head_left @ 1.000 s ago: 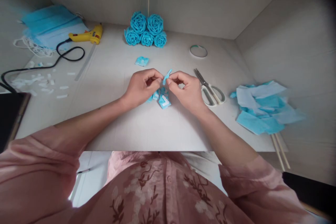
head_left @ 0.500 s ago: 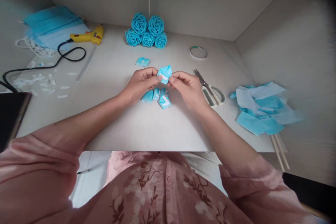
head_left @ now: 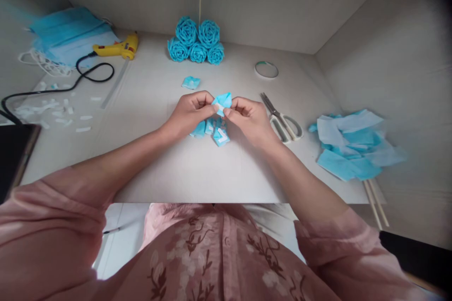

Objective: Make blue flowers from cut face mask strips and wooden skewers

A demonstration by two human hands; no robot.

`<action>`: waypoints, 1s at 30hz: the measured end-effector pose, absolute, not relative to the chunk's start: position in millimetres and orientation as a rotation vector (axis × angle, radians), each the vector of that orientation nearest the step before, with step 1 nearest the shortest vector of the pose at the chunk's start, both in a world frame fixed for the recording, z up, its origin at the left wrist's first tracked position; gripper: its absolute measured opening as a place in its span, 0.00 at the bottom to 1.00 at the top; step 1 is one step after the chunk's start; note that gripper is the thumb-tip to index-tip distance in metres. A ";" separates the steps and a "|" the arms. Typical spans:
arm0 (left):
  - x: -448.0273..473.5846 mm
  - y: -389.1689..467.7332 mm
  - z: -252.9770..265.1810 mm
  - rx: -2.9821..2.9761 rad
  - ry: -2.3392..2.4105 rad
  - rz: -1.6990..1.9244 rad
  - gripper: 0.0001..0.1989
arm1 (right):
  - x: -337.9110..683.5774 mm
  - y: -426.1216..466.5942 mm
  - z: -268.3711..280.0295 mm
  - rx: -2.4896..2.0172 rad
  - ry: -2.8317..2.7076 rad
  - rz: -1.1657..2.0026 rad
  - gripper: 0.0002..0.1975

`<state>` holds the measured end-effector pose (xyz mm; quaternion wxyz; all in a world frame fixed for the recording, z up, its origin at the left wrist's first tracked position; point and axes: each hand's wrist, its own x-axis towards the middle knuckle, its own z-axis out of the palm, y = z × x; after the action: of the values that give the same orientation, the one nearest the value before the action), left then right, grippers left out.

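Note:
Between my two hands is a small folded piece of blue fabric [head_left: 223, 99] with a white strip across its lower part. My left hand [head_left: 192, 109] pinches its left side between thumb and fingers. From the right, my right hand [head_left: 246, 114] is closed on its other edge, thumb at the lower corner. Just below lie several similar folded blue pieces [head_left: 221, 137], some bearing white strips and partly hidden by my hands. Another folded blue piece [head_left: 191, 83] rests on the table beyond my left hand.
Scissors [head_left: 281, 120] and a tape roll [head_left: 266, 70] lie to the right. Blue fabric scraps [head_left: 353, 143] sit over wooden sticks [head_left: 376, 204]. At the back are blue rosettes [head_left: 197, 40]. Leftward are a yellow glue gun [head_left: 118, 49], blue masks [head_left: 70, 33] and white strips [head_left: 52, 106].
My right thumb has shifted slightly left and down onto the folded blue fabric's lower corner, covering part of the white strip. The other things lie as before.

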<state>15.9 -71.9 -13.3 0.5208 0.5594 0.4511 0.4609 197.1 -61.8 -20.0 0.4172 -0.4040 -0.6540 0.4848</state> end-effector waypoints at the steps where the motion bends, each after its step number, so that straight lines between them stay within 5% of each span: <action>1: 15.5 -71.1 -13.7 1.336 1.083 1.115 0.08 | 197.3 -62.0 -19.4 -1.014 -1.638 1.227 0.14; 11: 14.3 -67.1 -16.2 1.309 1.111 1.145 0.07 | 197.2 -60.5 -18.3 -1.023 -1.573 1.213 0.08; 18: 14.6 -66.3 -22.3 1.677 1.154 1.490 0.06 | 194.8 -59.5 -19.3 -1.130 -1.636 1.012 0.07; 30: 15.7 -67.7 -31.7 1.982 1.267 1.324 0.05 | 191.9 -63.2 -17.0 -1.101 -1.744 0.875 0.07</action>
<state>15.7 -67.7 -31.7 0.2194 0.7162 0.4579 0.4787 191.9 -63.2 -17.0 0.4354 -0.4425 -0.7008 0.3515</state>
